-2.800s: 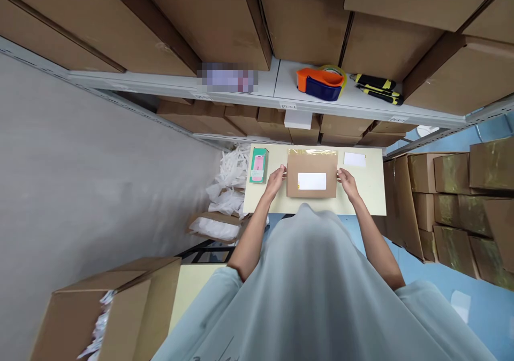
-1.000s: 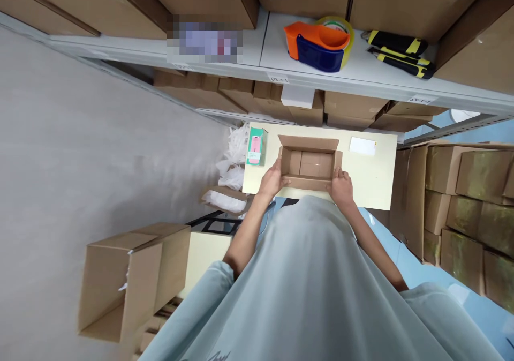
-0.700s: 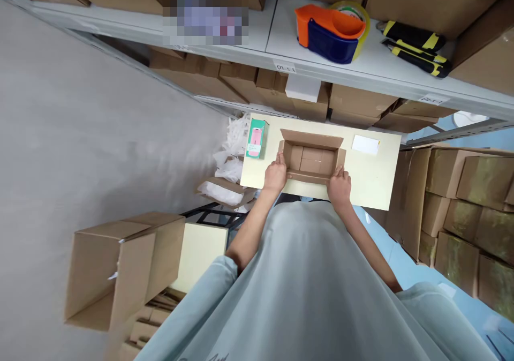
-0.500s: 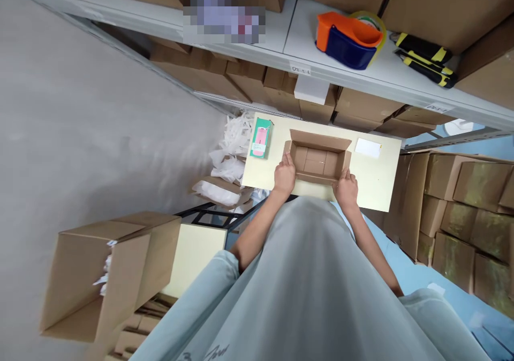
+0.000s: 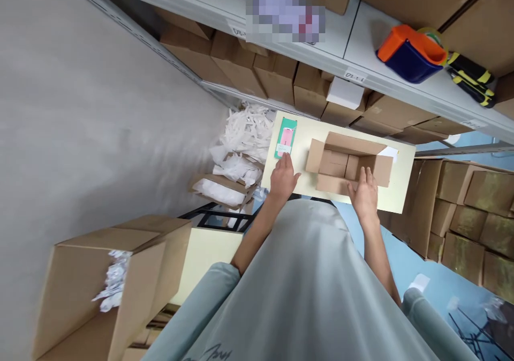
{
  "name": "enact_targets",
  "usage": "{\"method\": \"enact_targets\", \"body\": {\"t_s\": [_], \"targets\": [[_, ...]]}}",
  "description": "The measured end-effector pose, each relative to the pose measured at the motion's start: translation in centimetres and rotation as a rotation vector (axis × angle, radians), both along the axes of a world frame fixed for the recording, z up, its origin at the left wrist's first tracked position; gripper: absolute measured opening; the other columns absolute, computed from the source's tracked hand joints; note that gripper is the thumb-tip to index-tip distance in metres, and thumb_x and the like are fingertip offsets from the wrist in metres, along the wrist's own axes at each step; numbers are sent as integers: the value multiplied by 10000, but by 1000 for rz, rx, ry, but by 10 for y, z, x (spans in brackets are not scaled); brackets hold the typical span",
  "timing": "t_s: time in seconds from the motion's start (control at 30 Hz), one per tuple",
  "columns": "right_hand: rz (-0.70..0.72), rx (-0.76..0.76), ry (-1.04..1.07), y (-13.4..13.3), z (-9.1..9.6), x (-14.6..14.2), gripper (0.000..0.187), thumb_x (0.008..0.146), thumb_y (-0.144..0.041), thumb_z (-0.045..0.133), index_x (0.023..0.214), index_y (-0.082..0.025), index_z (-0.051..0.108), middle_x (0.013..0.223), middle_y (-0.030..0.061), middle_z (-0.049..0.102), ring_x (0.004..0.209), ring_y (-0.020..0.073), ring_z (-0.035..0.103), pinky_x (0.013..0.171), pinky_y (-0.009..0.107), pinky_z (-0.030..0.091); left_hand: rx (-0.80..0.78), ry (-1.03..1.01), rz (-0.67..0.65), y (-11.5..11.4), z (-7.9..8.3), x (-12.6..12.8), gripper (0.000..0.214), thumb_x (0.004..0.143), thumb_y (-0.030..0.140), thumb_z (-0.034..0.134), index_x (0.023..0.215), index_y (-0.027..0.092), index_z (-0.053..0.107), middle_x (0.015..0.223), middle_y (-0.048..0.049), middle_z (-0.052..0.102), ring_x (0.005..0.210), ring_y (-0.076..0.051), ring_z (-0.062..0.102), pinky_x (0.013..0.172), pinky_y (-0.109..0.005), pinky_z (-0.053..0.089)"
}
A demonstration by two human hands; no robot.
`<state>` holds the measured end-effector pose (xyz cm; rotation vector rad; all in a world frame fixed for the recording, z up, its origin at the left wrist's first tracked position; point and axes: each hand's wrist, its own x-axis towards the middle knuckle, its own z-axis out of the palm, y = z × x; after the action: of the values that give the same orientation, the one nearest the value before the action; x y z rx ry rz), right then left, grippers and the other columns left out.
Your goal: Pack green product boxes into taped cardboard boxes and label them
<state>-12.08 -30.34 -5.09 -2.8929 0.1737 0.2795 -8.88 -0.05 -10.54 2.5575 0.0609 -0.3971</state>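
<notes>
Left of the open box (image 5: 346,163), the left hand (image 5: 282,178) is holding its fingers loosely open, tips at the near end of the green packet (image 5: 285,137), by the worktop's (image 5: 299,176) left edge. A bare strip of worktop is separating the packet from the box. The right hand (image 5: 364,196) is resting spread-fingered on the box's near wall; the inside of the box is showing only bare flaps.

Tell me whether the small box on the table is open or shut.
Open: the small box has its flaps spread outward, and its inside floor shows.
</notes>
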Motion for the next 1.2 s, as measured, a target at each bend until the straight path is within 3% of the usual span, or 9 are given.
{"method": "enact_targets", "body": {"t_s": [0.17, 0.3, 0.5, 0.63, 0.77, 0.87, 0.93, 1.03, 1.2], "targets": [[86, 47, 23, 75, 8, 16, 696, 1119, -415, 548, 1724, -78, 474, 1802, 291, 450, 1599, 440, 487, 1299, 647, 426, -18, 59, 112, 36, -25, 27, 906, 1034, 342, 772, 1765, 14, 348, 1804, -359, 404, 1669, -492, 468, 1379, -567, 406], [29, 64, 7, 87, 7, 10, 691, 1117, -444, 557, 1711, -95, 497, 1791, 291, 464, 1624, 439, 458, 1313, 656, 413, -83, 14, 88, 43, -26, 42, 841, 1069, 387, 720, 1758, 38, 386, 1786, -326, 460, 1642, -470, 514, 1358, -567, 437], [-288, -68, -119, 17, -2, -3, 780, 1085, -512, 559, 1703, -42, 480, 1810, 367, 361, 1686, 483, 340, 1311, 726, 368, -243, -29, -34, 7, 2, 43, 634, 1148, 461, 604, 1630, 50, 571, 1620, -264, 672, 1515, -390, 653, 1258, -458, 527], [-450, -54, -171, -42, -15, 3, 860, 1010, -508, 621, 1674, 16, 468, 1730, 416, 448, 1633, 504, 424, 1286, 728, 399, -255, 41, -88, -29, 16, 39, 447, 1132, 427, 650, 1440, 109, 715, 1383, -221, 811, 1335, -361, 758, 1097, -398, 584], [-624, 61, -245, -73, -25, 13, 810, 960, -489, 612, 1587, 23, 570, 1345, 312, 776, 1255, 393, 734, 1127, 546, 575, -213, 108, -45, -52, 25, 39, 247, 1127, 346, 647, 1231, 171, 789, 1211, -178, 856, 1175, -334, 808, 946, -360, 573], [-626, 105, -313, -78, -25, 15, 612, 942, -516, 591, 1308, -63, 782, 1074, 226, 850, 969, 335, 776, 969, 477, 621, -173, 93, 14, -59, 34, 35, 198, 1110, 306, 655, 1167, 184, 800, 1159, -174, 856, 1124, -332, 811, 892, -361, 550], [-537, 164, -336, -77, -22, 17, 534, 944, -540, 578, 1129, -106, 828, 1027, 220, 859, 910, 326, 781, 922, 466, 630, -139, 79, 63, -56, 39, 26, 181, 1096, 305, 663, 1118, 187, 799, 1107, -164, 853, 1076, -328, 810, 861, -363, 532], [-394, 272, -311, -70, -18, 20, 526, 925, -596, 601, 1031, -134, 829, 1012, 218, 865, 897, 324, 795, 911, 469, 646, -80, 66, 204, -39, 44, -3, 153, 1078, 300, 668, 1034, 201, 776, 1028, -131, 840, 999, -304, 797, 815, -356, 494], [-78, 561, -147, -33, -23, 28, 548, 885, -659, 666, 1037, -153, 809, 1054, 198, 861, 969, 322, 810, 968, 480, 659, 0, 87, 581, 9, 48, -104, 168, 1033, 295, 684, 879, 226, 692, 880, -76, 780, 853, -256, 725, 745, -338, 417]]}}
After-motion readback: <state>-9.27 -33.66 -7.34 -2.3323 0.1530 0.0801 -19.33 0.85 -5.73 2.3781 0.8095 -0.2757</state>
